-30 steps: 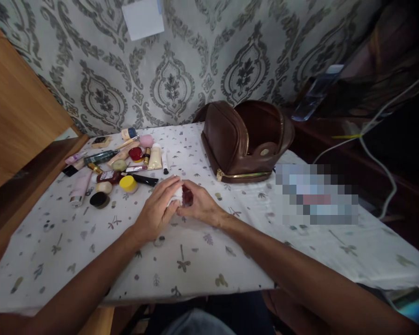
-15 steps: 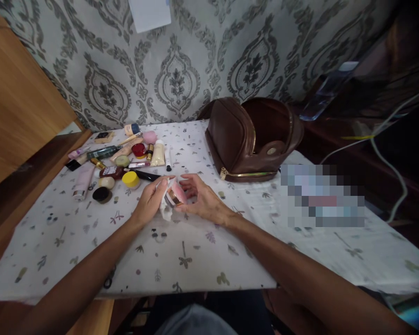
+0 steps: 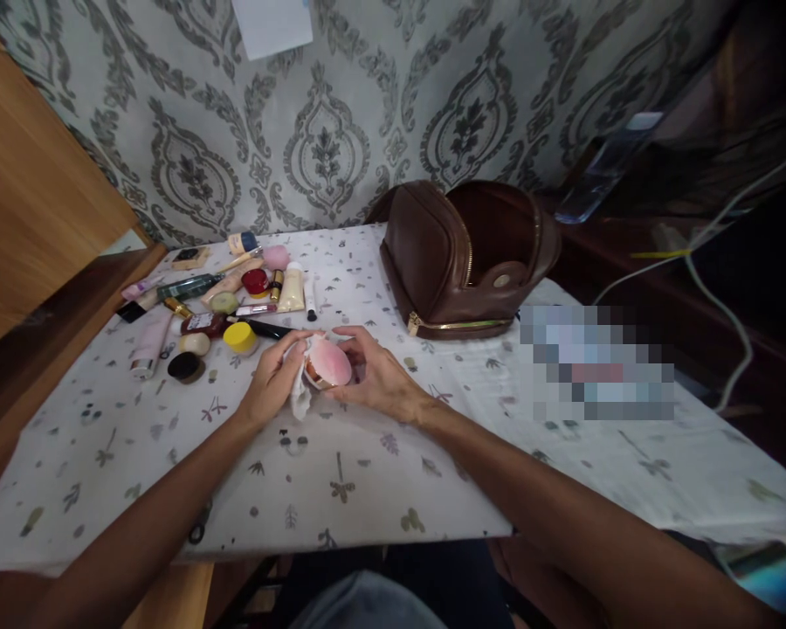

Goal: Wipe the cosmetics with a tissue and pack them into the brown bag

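Note:
A round jar with a pink top is held between both hands above the patterned cloth. My left hand is closed around a white tissue, which it presses to the jar's left side. Curved around the jar's right side, my right hand grips it with thumb and fingers. Just left of the hands lie a yellow-lidded jar and a long black item.
Various cosmetics, including a pink tube and a black-lidded jar, lie at the left. An unzipped brown bag stands at the back right. Beyond the table is a clear bottle; a blurred patch covers something at the right.
The jar has been tilted so that more of its pink top faces the camera. The tissue has shifted slightly left and the whole view has moved a little.

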A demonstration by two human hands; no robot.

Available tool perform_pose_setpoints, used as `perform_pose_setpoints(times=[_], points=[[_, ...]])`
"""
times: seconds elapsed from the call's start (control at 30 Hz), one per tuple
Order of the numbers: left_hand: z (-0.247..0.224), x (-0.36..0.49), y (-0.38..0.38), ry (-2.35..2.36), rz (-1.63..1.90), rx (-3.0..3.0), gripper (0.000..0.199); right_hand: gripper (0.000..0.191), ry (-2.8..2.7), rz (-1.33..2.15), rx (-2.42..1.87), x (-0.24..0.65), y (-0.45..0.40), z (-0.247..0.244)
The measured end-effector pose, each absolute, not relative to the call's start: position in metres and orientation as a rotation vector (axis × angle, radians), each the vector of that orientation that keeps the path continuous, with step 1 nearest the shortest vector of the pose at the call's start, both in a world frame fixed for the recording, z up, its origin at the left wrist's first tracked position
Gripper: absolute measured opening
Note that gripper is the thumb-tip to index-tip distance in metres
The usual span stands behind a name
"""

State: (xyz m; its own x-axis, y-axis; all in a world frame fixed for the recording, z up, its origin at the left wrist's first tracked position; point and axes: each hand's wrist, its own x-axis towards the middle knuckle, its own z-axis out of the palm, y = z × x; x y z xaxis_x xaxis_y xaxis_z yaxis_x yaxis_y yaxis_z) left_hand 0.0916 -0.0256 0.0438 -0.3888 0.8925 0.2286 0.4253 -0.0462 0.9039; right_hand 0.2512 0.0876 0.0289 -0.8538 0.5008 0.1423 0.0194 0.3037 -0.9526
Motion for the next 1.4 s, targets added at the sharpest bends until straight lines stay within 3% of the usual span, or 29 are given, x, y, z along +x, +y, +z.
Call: perform_pose_setpoints(times=[0.57, 0.83, 1.4], points=[[0.044, 0.090, -0.027, 1.945, 1.356, 1.513, 0.045, 0.091, -1.926, 1.517, -0.488, 0.244, 0.090, 0.016], [0.040, 0.093, -0.028, 2.041, 1.301, 1.662, 0.041, 0.067, -1.932, 1.536, -0.551, 0.243, 0.090, 0.021], [0.036, 0.098, -0.028, 1.905, 1.211, 1.922, 0.039, 0.055, -2.085, 1.457, -0.462, 0.245, 0.087, 0.026]])
